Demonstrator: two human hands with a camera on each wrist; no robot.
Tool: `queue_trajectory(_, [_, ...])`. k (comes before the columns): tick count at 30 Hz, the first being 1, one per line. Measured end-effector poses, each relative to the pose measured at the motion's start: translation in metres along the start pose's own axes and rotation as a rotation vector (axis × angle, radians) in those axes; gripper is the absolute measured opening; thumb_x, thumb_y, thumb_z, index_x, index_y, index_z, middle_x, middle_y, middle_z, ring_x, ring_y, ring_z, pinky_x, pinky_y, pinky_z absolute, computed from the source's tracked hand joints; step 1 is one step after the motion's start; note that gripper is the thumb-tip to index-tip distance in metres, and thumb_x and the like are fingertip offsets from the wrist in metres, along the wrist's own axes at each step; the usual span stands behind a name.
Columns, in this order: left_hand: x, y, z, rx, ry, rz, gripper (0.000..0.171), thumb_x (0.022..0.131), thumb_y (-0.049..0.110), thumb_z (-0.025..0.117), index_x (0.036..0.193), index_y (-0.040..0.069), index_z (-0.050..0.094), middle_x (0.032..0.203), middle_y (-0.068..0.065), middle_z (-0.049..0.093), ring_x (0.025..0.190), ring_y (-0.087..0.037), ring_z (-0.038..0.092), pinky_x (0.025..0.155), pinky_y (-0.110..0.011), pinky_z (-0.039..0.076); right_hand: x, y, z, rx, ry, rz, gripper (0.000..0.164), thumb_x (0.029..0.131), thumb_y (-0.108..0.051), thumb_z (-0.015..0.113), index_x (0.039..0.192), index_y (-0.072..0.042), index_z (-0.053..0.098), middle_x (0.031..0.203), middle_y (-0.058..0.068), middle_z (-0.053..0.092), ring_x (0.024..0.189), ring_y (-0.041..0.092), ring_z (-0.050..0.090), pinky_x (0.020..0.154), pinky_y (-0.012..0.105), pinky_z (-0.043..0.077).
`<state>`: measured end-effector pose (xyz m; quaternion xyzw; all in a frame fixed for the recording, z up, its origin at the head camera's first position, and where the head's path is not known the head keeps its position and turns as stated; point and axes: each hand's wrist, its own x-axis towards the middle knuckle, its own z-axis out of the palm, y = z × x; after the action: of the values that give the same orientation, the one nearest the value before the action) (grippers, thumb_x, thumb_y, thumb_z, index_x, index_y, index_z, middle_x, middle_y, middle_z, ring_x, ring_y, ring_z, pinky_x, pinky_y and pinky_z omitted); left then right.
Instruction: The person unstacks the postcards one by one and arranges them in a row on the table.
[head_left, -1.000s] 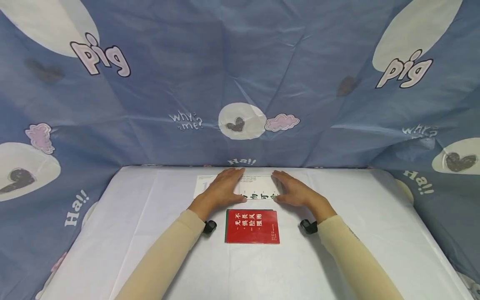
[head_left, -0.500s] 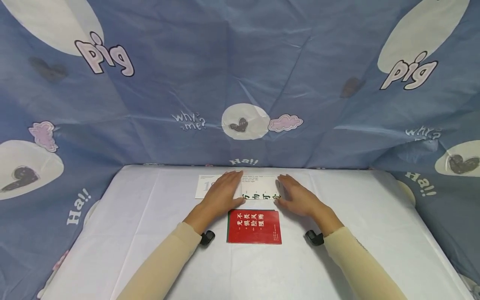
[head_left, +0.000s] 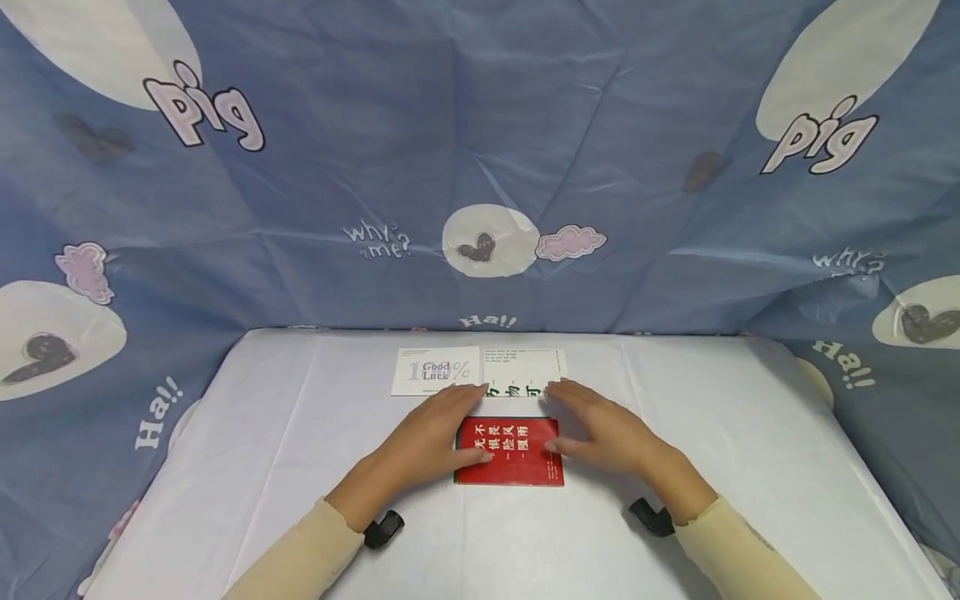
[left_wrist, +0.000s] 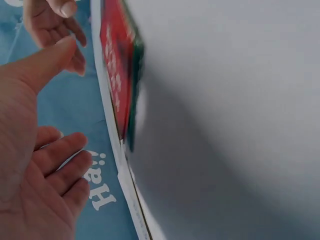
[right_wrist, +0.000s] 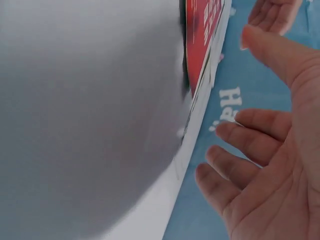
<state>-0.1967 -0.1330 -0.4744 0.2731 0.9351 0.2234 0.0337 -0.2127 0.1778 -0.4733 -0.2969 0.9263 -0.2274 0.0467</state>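
A red card [head_left: 517, 471] with white characters lies flat on the table, a green edge showing under it in the left wrist view. My left hand [head_left: 423, 437] is over the card's left side, fingers spread and relaxed. On the opposite side my right hand [head_left: 611, 429] faces it, thumb over the card's right edge. Both hands hold nothing. Behind the red card lie two white cards side by side: a "Good Luck" card [head_left: 420, 367] at left and a card with green characters [head_left: 521, 362] at right, partly covered by fingertips.
The table [head_left: 300, 475] has a white cover. At its back edge stands a blue printed cloth [head_left: 637, 192], which also runs along both sides. A black wrist camera [head_left: 384, 529] sits on my left wrist and another camera [head_left: 652, 518] on my right.
Both hands have drawn back toward me from the white cards to the red card, uncovering the "Good Luck" print. The cards themselves have stayed in place.
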Motion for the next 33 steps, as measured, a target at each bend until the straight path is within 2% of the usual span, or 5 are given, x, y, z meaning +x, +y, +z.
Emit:
queue_trajectory(6, [-0.019, -0.001, 0.006, -0.022, -0.053, 0.001, 0.105, 0.078, 0.049, 0.091, 0.162, 0.013, 0.039, 0.161, -0.006, 0.045, 0.149, -0.027, 0.039, 0.122, -0.046, 0.035, -0.012, -0.012, 0.004, -0.001, -0.052, -0.021, 0.088, 0.083, -0.042, 0.088, 0.154, -0.007, 0.051, 0.157, 0.009, 0.050, 0.148, 0.029, 0.043, 0.116, 0.048, 0.042])
queue_trajectory(12, [-0.027, -0.004, 0.012, -0.035, -0.073, -0.014, 0.108, 0.076, 0.049, 0.092, 0.162, 0.013, 0.038, 0.162, -0.006, 0.043, 0.150, -0.028, 0.036, 0.122, -0.047, 0.035, -0.018, -0.013, 0.011, -0.011, -0.068, -0.037, 0.094, 0.081, -0.043, 0.090, 0.156, -0.004, 0.048, 0.160, 0.010, 0.047, 0.150, 0.029, 0.040, 0.118, 0.048, 0.040])
queue_trajectory(21, [-0.031, -0.008, 0.017, -0.081, -0.071, -0.062, 0.099, 0.082, 0.040, 0.089, 0.163, 0.012, 0.038, 0.160, -0.008, 0.045, 0.148, -0.027, 0.039, 0.119, -0.050, 0.039, -0.025, -0.016, 0.024, -0.021, -0.075, -0.001, 0.094, 0.082, -0.040, 0.090, 0.157, -0.005, 0.046, 0.160, 0.009, 0.046, 0.146, 0.029, 0.044, 0.111, 0.048, 0.048])
queue_trajectory(33, [-0.031, -0.007, 0.019, -0.143, -0.048, -0.094, 0.099, 0.081, 0.036, 0.091, 0.162, 0.015, 0.040, 0.160, -0.008, 0.046, 0.147, -0.027, 0.041, 0.114, -0.050, 0.045, -0.027, -0.019, 0.026, -0.005, -0.043, 0.033, 0.087, 0.082, -0.035, 0.090, 0.153, -0.002, 0.051, 0.157, 0.011, 0.050, 0.147, 0.030, 0.043, 0.112, 0.050, 0.047])
